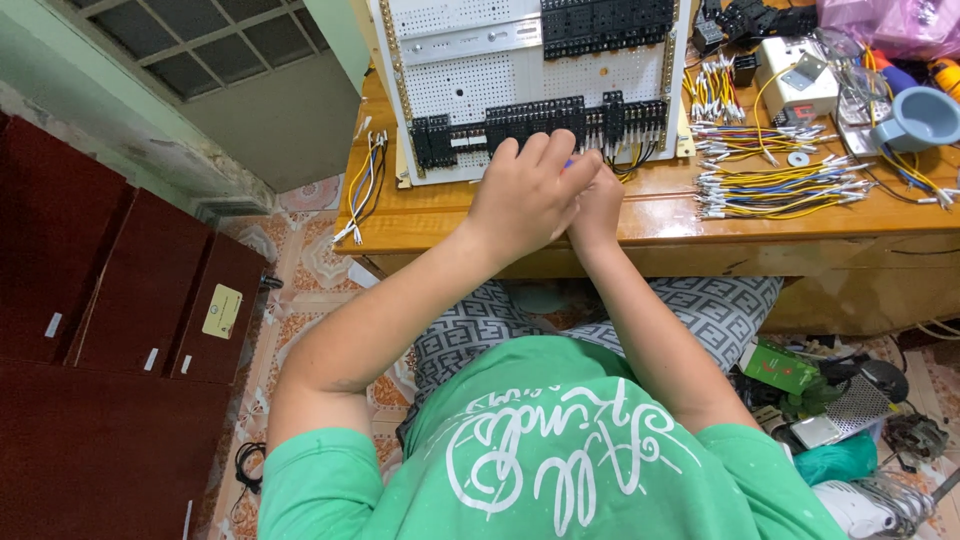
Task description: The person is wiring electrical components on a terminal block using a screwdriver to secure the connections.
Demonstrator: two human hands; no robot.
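Observation:
A white perforated panel (470, 85) lies on the wooden desk (430, 225), with rows of black terminal blocks (520, 125) across it. My left hand (525, 190) is curled over the lower row, fingers bent and close together. My right hand (598, 200) presses against it from the right, also closed. A small blue-violet tip (568, 164) shows between the two hands; what holds it is hidden. Black and yellow wires (630, 160) hang from the blocks just right of my hands.
Bundles of yellow, blue and white wires (770, 190) lie on the desk's right side, with a blue cup (920, 118) and white box (790, 80) behind. More wires (362, 185) hang off the left edge. Dark red cabinets (120, 300) stand left; clutter (840, 420) lies on the floor right.

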